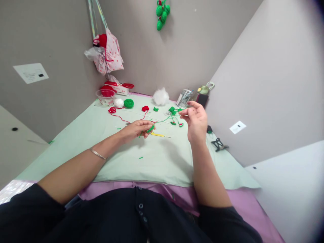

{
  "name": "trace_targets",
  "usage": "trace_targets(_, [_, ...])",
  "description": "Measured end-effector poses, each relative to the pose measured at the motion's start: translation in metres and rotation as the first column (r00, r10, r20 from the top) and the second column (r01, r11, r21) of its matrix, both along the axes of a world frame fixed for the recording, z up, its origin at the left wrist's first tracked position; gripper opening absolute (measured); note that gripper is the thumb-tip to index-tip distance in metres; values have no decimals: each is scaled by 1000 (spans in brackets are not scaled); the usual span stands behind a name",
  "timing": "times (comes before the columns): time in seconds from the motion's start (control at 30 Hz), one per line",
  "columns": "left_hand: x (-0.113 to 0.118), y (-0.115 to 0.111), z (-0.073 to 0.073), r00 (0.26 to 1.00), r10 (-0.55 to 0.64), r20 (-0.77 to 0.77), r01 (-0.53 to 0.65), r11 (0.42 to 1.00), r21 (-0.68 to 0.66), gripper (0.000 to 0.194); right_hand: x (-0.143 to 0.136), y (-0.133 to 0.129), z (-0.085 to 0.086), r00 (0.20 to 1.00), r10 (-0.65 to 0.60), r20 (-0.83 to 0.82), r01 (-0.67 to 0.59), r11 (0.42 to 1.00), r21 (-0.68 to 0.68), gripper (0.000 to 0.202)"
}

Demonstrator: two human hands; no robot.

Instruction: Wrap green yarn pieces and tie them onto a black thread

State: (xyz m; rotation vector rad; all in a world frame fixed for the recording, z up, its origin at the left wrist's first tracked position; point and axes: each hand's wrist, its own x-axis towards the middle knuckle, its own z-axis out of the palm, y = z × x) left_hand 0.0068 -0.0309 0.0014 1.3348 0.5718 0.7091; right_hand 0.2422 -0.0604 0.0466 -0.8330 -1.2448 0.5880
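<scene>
Between the fingers of my left hand [140, 129] is a small green crocheted piece [151, 128]. A green strand [164, 120] runs from it to the right, toward my raised right hand [195, 119]. The fingers of that hand are bent, with the thumb and fingertips near the strand's far end; whether they grip it is too small to tell. A yellow-handled crochet hook [158, 134] lies on the pale green cloth [157, 168], just right of my left hand. Green pieces [172, 110] lie behind the strand, and small red-and-green pieces [181, 125] lie nearer.
At the back stand a clear tub [105, 98], green yarn ball [129, 103], white stuffing [161, 97], a cup of tools [184, 97] and a bottle [203, 89]. Red yarn [145, 108] trails across the cloth. A black stand [219, 144] lies at the right.
</scene>
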Motion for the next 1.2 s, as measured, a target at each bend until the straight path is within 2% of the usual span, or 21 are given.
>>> trace_targets(0.1, [-1,1,-1,1000,-12,24,12,1000,11,30,-13,-7,-4,941,34,338,-32,999,-11,12])
trace_targets(0.2, [-1,0,-1,1000,-11,22,10,1000,16,31,-21,-11,-11,766,-21,642,-46,995,88,10])
trace_targets(0.27, [-1,-1,0,1000,1,16,-1,1000,11,31,-23,-10,-14,654,-90,751,-49,986,161,12])
trace_targets(0.37, [0,-2,1,1000,21,14,-21,1000,0,30,-23,-9,-16,568,-165,806,-46,972,231,14])
trace_targets(0.7, [1,0,-2,996,87,-34,-86,996,20,29,-23,-10,-17,429,-271,862,-14,952,306,20])
trace_targets(0.83, [1,3,-6,996,78,-49,-76,996,39,29,-24,-11,-17,406,-250,879,-27,958,285,21])
trace_targets(1.03, [0,4,-6,1000,-2,-29,3,1000,21,28,-24,-14,-16,472,-130,872,-87,978,192,17])
trace_targets(1.2, [2,-1,-2,996,87,24,-88,996,34,32,-25,-14,-16,548,-77,833,-37,993,116,15])
